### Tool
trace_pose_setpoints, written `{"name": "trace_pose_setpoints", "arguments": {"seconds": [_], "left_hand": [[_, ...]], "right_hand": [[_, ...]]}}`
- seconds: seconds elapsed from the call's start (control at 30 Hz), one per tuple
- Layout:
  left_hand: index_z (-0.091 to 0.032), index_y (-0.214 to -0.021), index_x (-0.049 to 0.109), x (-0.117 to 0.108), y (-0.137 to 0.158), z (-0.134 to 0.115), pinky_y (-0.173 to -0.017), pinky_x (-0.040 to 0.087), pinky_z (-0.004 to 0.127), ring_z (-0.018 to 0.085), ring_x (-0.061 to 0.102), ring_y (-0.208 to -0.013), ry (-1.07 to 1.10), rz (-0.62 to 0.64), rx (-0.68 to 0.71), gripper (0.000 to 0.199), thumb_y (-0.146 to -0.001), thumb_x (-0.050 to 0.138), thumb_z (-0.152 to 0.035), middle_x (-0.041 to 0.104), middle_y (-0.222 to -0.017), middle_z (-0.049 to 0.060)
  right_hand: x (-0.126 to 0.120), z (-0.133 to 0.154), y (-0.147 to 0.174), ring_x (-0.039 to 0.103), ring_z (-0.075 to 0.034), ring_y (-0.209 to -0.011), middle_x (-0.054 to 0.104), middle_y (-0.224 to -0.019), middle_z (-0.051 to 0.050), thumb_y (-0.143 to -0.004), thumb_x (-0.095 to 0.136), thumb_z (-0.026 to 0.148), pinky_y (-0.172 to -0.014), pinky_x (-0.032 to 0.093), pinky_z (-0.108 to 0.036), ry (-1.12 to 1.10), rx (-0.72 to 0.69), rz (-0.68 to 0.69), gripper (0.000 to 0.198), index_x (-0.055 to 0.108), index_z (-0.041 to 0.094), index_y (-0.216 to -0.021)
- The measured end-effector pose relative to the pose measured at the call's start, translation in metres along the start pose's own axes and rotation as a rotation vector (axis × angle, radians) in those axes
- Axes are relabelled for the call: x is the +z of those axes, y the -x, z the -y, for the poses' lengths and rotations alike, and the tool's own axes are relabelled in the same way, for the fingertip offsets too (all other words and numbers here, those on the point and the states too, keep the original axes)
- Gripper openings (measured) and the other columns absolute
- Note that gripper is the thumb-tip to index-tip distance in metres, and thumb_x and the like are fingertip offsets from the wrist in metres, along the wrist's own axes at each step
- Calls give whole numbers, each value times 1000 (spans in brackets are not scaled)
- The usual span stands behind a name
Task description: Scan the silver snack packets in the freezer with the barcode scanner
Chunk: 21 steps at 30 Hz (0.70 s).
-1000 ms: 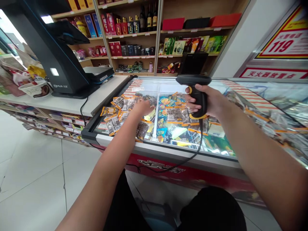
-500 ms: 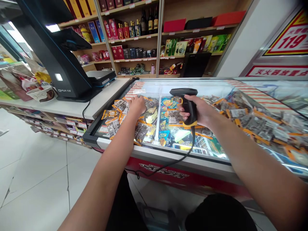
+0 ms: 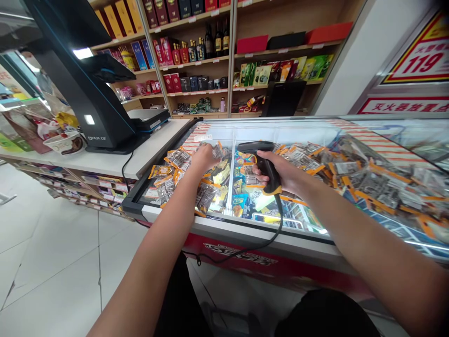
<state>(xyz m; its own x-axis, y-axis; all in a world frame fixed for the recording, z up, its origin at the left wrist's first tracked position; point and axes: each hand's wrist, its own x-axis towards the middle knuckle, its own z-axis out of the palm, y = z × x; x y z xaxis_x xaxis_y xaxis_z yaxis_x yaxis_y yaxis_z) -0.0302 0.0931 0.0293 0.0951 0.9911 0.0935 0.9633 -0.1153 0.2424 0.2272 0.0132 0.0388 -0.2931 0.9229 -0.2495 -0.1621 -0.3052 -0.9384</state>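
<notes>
My right hand (image 3: 280,172) is wrapped round the grip of a black and yellow barcode scanner (image 3: 271,175), its head pointing left over the glass top of a chest freezer (image 3: 168,216). My left hand (image 3: 204,159) pinches a small clear snack packet (image 3: 218,150) with orange edges. That packet sticks out to the right of the fingers, tilted up. Around the left hand lie more orange-edged snack packets (image 3: 166,187) on the glass. The scanner's black cable (image 3: 259,245) hangs down over the freezer's red front.
At the left, a dark checkout terminal (image 3: 101,121) and a paper bowl (image 3: 66,142) stand on a white counter (image 3: 119,164). A big heap of similar packets (image 3: 379,182) covers the freezer's right side. Shelves of bottles and boxes (image 3: 196,83) line the back.
My left hand has turned and raised a packet, now showing at its right. The scanner has moved left and slightly down, closer to the left hand.
</notes>
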Motion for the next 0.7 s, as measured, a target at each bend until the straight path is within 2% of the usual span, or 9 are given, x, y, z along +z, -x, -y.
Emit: {"name": "trace_pose_setpoints", "arguments": {"seconds": [0.13, 0.37, 0.57, 0.7], "left_hand": [[-16, -144, 61, 2, 5, -10, -110, 54, 45, 40, 69, -143, 63, 45, 46, 43, -115, 58, -48, 73, -150, 25], [-19, -136, 59, 5, 7, -15, -101, 55, 44, 43, 72, -137, 138, 78, 101, 33, -117, 55, -46, 75, -143, 25], [-21, -131, 59, 6, 7, -15, -103, 57, 46, 44, 73, -132, 166, 78, 93, 30, -115, 58, -46, 75, -138, 25], [-17, -148, 53, 1, 14, -17, -113, 56, 48, 41, 69, -143, 213, 105, 146, 43, -115, 57, -45, 71, -150, 27]], "right_hand": [[8, 4, 5, 39, -12, -49, 55, -69, -1, -115, 63, 45, -41, 43, -22, -89, 1, -10, 30, 61, 24, -94], [13, 7, 6, 34, -8, -47, 48, -66, 3, -111, 68, 51, -41, 40, -18, -215, 13, -28, 35, 60, 23, -91], [14, 8, 7, 35, -8, -47, 49, -65, 4, -110, 69, 48, -41, 40, -17, -274, 37, -33, 32, 60, 23, -92], [13, 10, 7, 36, -8, -47, 49, -65, 4, -107, 72, 46, -40, 40, -17, -322, 23, -39, 29, 60, 23, -94]]}}
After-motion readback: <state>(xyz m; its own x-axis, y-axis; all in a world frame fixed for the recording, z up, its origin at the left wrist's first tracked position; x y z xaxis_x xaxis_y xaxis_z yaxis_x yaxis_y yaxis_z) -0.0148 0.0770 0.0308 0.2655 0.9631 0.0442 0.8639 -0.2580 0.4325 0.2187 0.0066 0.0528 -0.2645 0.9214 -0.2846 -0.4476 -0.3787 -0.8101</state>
